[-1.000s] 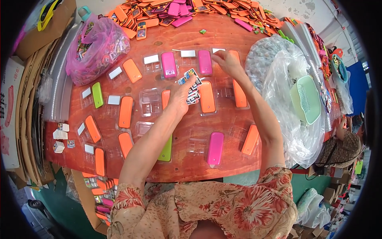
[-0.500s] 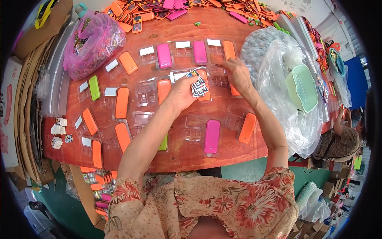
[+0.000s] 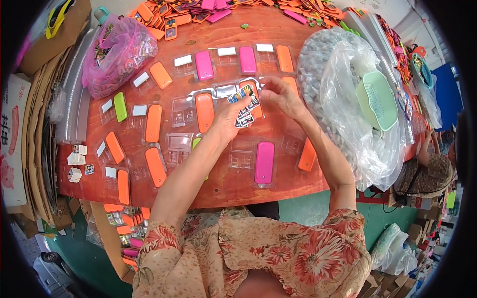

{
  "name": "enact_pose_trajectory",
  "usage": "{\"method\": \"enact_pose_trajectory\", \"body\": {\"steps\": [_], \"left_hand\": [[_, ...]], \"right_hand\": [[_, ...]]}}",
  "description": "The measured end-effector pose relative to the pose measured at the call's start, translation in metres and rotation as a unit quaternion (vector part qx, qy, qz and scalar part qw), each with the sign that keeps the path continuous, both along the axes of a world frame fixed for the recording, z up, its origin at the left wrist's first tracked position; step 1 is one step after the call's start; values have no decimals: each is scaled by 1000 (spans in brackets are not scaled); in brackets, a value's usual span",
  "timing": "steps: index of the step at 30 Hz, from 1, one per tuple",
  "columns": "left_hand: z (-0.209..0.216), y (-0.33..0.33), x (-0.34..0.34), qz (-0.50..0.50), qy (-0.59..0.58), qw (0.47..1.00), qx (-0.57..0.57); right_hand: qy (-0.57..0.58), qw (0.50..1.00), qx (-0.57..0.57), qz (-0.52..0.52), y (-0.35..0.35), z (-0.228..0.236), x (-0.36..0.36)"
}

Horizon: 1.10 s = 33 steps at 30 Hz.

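My left hand [image 3: 229, 119] is closed on a fanned bunch of small printed cards [image 3: 243, 118], held over the middle of the table. Just to the right of the cards is my right hand [image 3: 285, 99], its thumb and bent forefinger apart with nothing visible between them. Beneath the cards an orange phone-shaped case [image 3: 258, 113] lies in a clear plastic tray. Left of it lies another orange case [image 3: 204, 113] in its own tray. Nearer me is a magenta case [image 3: 264, 162] beside a clear tray [image 3: 241, 154]. My right hand and forearm partly hide trays beneath them.
Rows of clear trays with coloured cases cover the red table [image 3: 223, 191]; some hold white card stacks [image 3: 183, 60]. A pink bag [image 3: 119, 59] stands left, loose white stacks [image 3: 76, 159] nearer. At right are clear plastic bags [image 3: 343, 99] and a green basket [image 3: 365, 104]. Cases pile up behind.
My right hand has come back from the tray on the right toward the cards, and its fingers have parted. My left hand still holds the cards. The view has shifted slightly.
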<state>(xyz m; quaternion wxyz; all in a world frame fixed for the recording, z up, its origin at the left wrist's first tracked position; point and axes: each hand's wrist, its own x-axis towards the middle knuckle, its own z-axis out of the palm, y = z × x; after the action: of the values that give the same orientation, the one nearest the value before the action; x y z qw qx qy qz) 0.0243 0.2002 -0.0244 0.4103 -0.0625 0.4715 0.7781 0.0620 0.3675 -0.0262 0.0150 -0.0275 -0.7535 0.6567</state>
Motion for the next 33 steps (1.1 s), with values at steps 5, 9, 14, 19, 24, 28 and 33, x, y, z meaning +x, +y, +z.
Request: {"method": "enact_pose_trajectory", "body": {"steps": [5,9,14,19,24,28,33], "left_hand": [[9,13,15,-57,-17,998,34],[1,9,23,-75,-53,991,93],[3,-12,29,-101,-71,984,126],[-3,-20,38,-98,-41,991,76],[-1,-27,45,-63,-13,997,52],[3,-31,48,-57,-9,998,34],[4,-36,56,-29,-29,999,-10]], "right_hand": [[-29,994,-108,-4,-4,23,22],[38,990,74,-116,14,20,61],[172,781,589,-120,17,-2,109],[139,752,638,-93,10,-17,122],[138,764,626,-64,7,-6,119],[138,798,585,-35,11,-6,122],[137,822,546,-89,0,-14,126]]}}
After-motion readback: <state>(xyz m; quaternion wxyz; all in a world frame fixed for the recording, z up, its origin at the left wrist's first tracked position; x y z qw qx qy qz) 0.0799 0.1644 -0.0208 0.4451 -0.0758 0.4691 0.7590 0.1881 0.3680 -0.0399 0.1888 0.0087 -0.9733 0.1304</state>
